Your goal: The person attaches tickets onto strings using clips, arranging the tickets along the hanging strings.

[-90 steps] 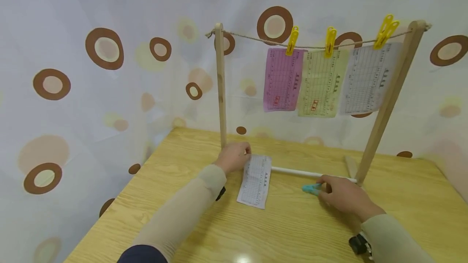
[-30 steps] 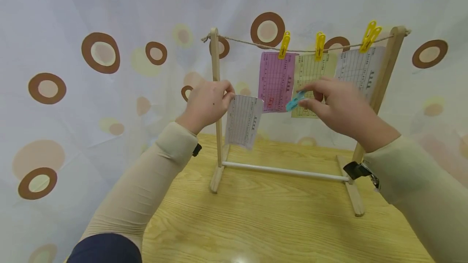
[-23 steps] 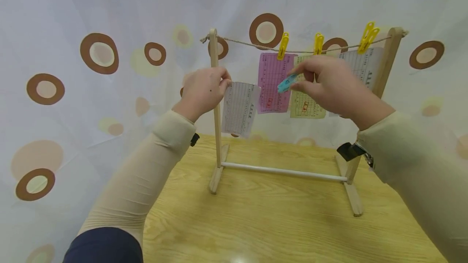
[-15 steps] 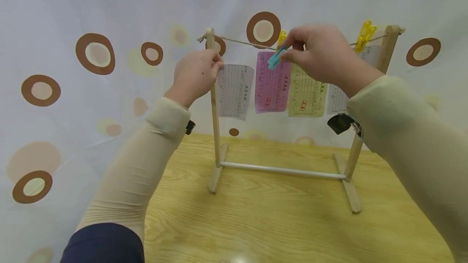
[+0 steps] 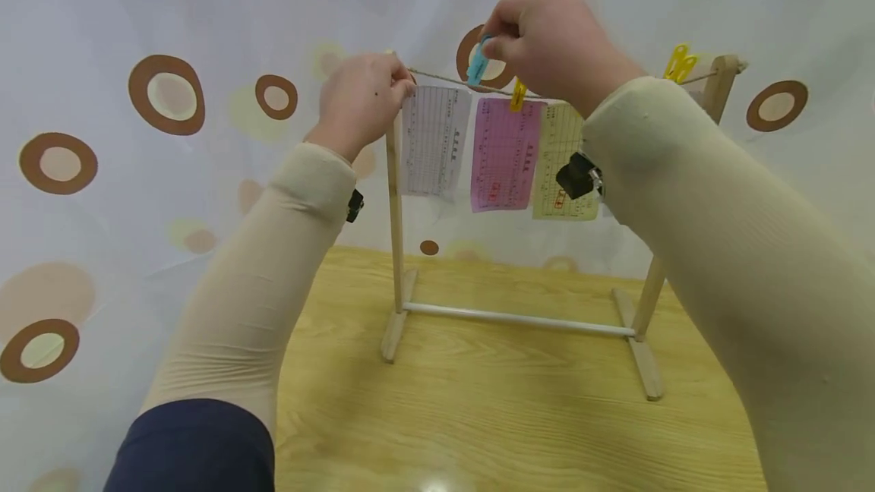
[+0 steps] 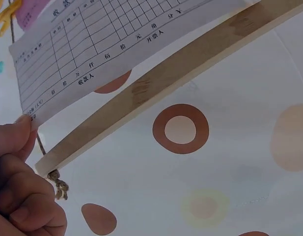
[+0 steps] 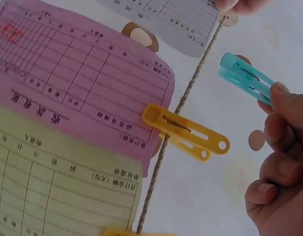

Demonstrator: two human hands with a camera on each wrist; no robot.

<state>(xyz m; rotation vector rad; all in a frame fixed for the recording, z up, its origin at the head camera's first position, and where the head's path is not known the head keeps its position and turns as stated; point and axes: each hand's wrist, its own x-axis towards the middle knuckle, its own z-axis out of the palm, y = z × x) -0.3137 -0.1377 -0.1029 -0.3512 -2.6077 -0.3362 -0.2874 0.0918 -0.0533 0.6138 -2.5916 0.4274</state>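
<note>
My left hand (image 5: pixel 362 101) pinches the top left corner of a white receipt slip (image 5: pixel 437 139), which hangs just below the rope near the left post. In the left wrist view, thumb and finger grip the corner of that slip (image 6: pixel 92 54). My right hand (image 5: pixel 557 44) pinches a light blue clothespin (image 5: pixel 478 64) by its handle end, above the rope (image 7: pixel 190 81) and to the right of the white slip's top edge. The right wrist view shows the blue clothespin (image 7: pixel 245 77) off the rope, its tip pointing toward the white slip. Beside it, a yellow clothespin (image 7: pixel 183 129) clips a pink slip (image 7: pixel 87 69) to the rope.
A wooden stand (image 5: pixel 395 226) holds the rope, with a white crossbar (image 5: pixel 519 318) low between its posts. A yellow-green slip (image 5: pixel 563 165) hangs right of the pink one. More yellow clothespins (image 5: pixel 679 63) sit at the right end. The wood-grain table (image 5: pixel 506 401) lies below.
Both hands have risen from the table. The left lifted the white slip up to the rope; the right carried the blue clothespin up and leftward over the rope.
</note>
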